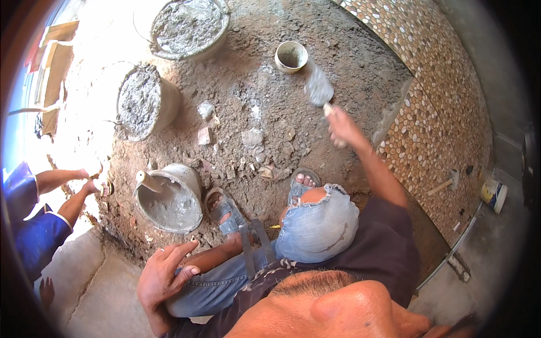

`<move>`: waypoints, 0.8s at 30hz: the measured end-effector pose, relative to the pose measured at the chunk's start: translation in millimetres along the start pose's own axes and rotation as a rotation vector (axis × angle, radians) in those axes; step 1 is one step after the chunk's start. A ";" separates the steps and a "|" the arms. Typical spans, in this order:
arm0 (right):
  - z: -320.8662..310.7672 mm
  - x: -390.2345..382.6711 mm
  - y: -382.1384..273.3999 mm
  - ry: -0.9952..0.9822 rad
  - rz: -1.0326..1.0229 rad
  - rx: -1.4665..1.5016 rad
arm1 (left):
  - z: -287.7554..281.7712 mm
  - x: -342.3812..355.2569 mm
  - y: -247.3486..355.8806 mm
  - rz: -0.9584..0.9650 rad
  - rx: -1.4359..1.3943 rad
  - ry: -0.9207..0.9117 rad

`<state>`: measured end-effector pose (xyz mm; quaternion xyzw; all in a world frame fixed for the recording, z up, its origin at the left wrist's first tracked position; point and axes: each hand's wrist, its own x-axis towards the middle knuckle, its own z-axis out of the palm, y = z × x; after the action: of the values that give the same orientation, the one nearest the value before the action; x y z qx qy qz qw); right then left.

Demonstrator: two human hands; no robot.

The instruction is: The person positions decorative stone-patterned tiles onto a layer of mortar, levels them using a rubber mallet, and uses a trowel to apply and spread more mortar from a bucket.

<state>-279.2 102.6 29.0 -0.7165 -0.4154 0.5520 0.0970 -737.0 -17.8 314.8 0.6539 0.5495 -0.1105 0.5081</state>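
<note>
My right hand [345, 129] is closed round the handle of a trowel [319, 87], its grey metal blade smeared by motion. The blade is over the rough, damp-looking ground, close beside a small pale cup [291, 57] with greyish stuff inside. Near my left knee, my left hand [168, 271] hovers or rests with fingers stretched apart, holding nothing; whether it touches the jeans I cannot tell. Just beyond it stands a mortar-smeared bucket [189, 217], tilted toward me, with wet grey mortar inside and a pale tool handle [149, 181] sticking out over its rim.
Two buckets heaped with grey mortar, one nearer [163, 107] and one farther [217, 36], stand at the far left. Stone chips lie about my sandals. To the right runs a pebble-patterned floor [425, 118] with a hammer [445, 185] on it. Another person's legs [59, 180] show at left.
</note>
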 end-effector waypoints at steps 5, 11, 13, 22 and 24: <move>8.2 -59.4 28.4 0.092 0.036 0.018 | 1.8 -2.2 -3.3 -0.003 0.023 -0.024; 9.5 -31.0 73.7 0.206 0.061 0.175 | 0.9 5.2 2.6 0.040 0.037 -0.003; 25.9 -66.2 65.4 0.091 -0.005 0.015 | 4.4 5.2 0.8 0.051 0.042 0.002; 79.0 -59.7 58.7 -0.003 -0.067 -0.076 | 5.3 5.4 5.4 0.077 0.081 -0.001; 112.6 -63.4 28.0 -0.095 -0.288 -0.295 | 3.1 -9.6 9.6 0.068 0.104 0.028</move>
<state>-366.6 4.2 15.5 -0.6295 -0.5938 0.4987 0.0491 -731.3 -24.9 325.3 0.6992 0.5276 -0.1123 0.4692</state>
